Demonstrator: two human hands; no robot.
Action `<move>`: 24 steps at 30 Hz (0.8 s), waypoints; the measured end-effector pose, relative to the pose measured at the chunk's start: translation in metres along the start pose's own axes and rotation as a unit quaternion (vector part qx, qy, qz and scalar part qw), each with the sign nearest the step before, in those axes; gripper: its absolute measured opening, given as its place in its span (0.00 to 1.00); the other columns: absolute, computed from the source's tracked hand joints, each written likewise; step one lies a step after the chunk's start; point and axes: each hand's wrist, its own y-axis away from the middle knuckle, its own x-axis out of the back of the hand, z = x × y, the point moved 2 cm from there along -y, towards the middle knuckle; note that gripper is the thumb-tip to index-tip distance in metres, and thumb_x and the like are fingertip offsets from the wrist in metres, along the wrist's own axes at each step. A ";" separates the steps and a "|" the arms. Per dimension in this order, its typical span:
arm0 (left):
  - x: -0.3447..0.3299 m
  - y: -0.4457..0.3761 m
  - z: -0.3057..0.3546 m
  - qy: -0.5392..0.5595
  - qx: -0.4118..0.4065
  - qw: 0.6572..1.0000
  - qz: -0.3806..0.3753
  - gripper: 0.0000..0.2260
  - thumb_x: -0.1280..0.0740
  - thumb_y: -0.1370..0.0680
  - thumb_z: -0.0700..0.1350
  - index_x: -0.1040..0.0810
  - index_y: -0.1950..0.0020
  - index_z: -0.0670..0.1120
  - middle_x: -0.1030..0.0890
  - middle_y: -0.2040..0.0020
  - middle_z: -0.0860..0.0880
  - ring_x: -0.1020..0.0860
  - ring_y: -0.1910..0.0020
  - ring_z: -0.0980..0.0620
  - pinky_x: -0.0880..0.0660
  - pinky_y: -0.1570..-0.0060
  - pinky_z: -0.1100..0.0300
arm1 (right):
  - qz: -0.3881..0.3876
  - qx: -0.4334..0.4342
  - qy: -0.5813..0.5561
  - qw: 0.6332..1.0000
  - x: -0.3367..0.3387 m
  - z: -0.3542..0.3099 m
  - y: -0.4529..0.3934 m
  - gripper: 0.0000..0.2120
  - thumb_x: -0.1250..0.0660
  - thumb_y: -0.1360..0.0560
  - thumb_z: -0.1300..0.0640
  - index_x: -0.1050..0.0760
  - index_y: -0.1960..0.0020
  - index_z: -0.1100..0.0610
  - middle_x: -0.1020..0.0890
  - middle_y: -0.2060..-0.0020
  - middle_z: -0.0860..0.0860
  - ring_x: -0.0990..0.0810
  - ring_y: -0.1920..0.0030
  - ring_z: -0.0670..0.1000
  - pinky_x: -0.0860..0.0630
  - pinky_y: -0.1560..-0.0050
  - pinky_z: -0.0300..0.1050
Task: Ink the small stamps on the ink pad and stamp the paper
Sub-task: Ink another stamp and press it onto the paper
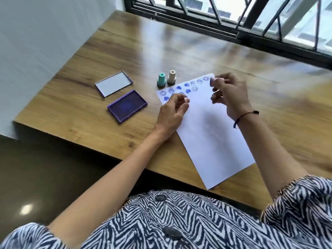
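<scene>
Right hand (pixel 229 92) pinches 1 stamp (pixel 213 81); 2 stamps (pixel 161 79) stand beside paper (pixel 212 133).

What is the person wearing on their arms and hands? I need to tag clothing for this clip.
Both forearms are bare. Short loose sleeves in a navy-and-white zigzag print, matching the buttoned top, cover the upper arms: left sleeve, right sleeve. The right wrist carries a thin dark cord bracelet with a purple bit. No rings or gloves show on the left hand or right hand.

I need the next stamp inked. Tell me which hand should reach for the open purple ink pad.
Left, probably. The left hand hovers over the white paper sheet's near-left corner, right beside the open purple ink pad. The right hand is farther off, pinching something small and blurred.
</scene>
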 end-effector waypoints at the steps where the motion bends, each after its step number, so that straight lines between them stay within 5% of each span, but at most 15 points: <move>1: 0.001 0.000 0.000 0.020 0.003 1.000 -0.005 0.09 0.36 0.24 0.39 0.27 0.44 0.42 0.19 0.46 0.43 0.21 0.45 0.48 0.26 0.40 0.50 | 0.000 -0.016 -0.030 0.999 0.003 0.001 0.006 0.06 0.34 0.28 0.61 0.26 0.63 0.54 0.24 0.67 0.52 0.28 0.80 0.47 0.28 0.77 0.37; 6: 0.005 0.003 0.000 0.050 -0.012 0.999 0.000 0.08 0.35 0.25 0.41 0.25 0.46 0.44 0.21 0.52 0.48 0.23 0.53 0.54 0.26 0.45 0.58 | -0.038 -0.032 -0.070 0.996 -0.004 0.001 0.026 0.06 0.34 0.26 0.60 0.26 0.62 0.54 0.24 0.68 0.51 0.28 0.79 0.47 0.27 0.76 0.38; 19: 0.006 0.002 0.000 0.097 -0.015 0.995 -0.012 0.07 0.34 0.25 0.39 0.24 0.47 0.41 0.21 0.55 0.47 0.23 0.56 0.53 0.25 0.46 0.53 | -0.116 0.002 -0.015 0.993 -0.027 0.009 0.045 0.02 0.33 0.27 0.61 0.24 0.58 0.56 0.22 0.69 0.51 0.26 0.76 0.47 0.25 0.74 0.41; 24: 0.008 0.001 -0.004 0.116 -0.019 0.993 -0.011 0.07 0.34 0.25 0.38 0.24 0.48 0.40 0.21 0.61 0.49 0.24 0.63 0.57 0.25 0.55 0.62 | -0.115 0.035 0.020 0.993 -0.036 0.009 0.047 0.04 0.30 0.28 0.58 0.24 0.60 0.56 0.21 0.74 0.47 0.25 0.77 0.49 0.26 0.75 0.40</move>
